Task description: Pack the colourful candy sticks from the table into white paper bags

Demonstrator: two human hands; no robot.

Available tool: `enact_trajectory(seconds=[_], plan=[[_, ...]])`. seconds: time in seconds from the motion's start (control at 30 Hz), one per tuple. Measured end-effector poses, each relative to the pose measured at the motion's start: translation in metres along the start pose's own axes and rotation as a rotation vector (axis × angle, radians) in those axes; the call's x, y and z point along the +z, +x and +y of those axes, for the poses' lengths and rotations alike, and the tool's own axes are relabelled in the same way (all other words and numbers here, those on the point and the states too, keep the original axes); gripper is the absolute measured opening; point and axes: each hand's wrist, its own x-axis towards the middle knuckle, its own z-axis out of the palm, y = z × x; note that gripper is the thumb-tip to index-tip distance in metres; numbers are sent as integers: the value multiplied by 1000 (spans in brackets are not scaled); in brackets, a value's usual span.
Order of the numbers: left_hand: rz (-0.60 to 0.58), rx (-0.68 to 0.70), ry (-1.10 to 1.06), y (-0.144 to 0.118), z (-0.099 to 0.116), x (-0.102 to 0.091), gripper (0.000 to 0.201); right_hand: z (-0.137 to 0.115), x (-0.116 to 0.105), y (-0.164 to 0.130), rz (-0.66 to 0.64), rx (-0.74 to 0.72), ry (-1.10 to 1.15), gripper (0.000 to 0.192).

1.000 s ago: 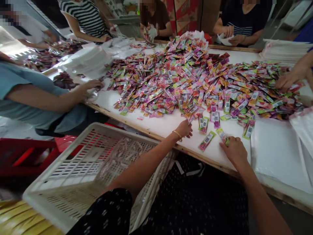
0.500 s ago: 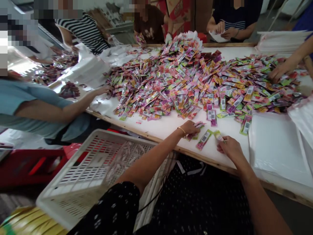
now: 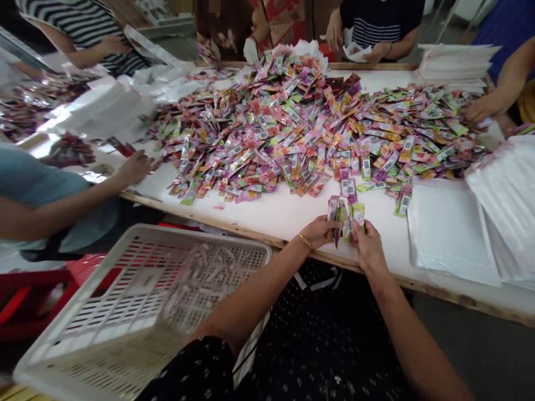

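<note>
Both grips, left hand (image 3: 318, 231) and right hand (image 3: 368, 248), clamp a fan of sachets (image 3: 345, 214) upright between them.

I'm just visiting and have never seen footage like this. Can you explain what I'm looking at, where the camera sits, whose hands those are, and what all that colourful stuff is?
There is no machine here. The camera is worn on a person's head and looks down at their own two arms, which reach in from the bottom. The left hand, with a thin bracelet at the wrist, and the right hand together hold a small bunch of sachets upright at the near table edge. Behind them a big pile of colourful sachets covers the white table. Flat white bags lie to the right, and a white plastic crate stands at lower left. Other people work around the table.
</note>
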Motion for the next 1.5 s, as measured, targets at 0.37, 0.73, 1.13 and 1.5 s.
enact_trajectory(seconds=[0.37,0.73,1.13,1.5], plan=[[-76,52,-3,6,-4,26,43,-19,-13,-14,-3,44,516,37],[68,303,66,19,-25,60,46,-4,4,-14,10,-266,-137,33],[282,218,-38,12,25,-3,41,-57,5,71,-65,-342,-900,46],[520,164,369,52,44,-7,28,-46,53,113,0,-242,-1230,39]])
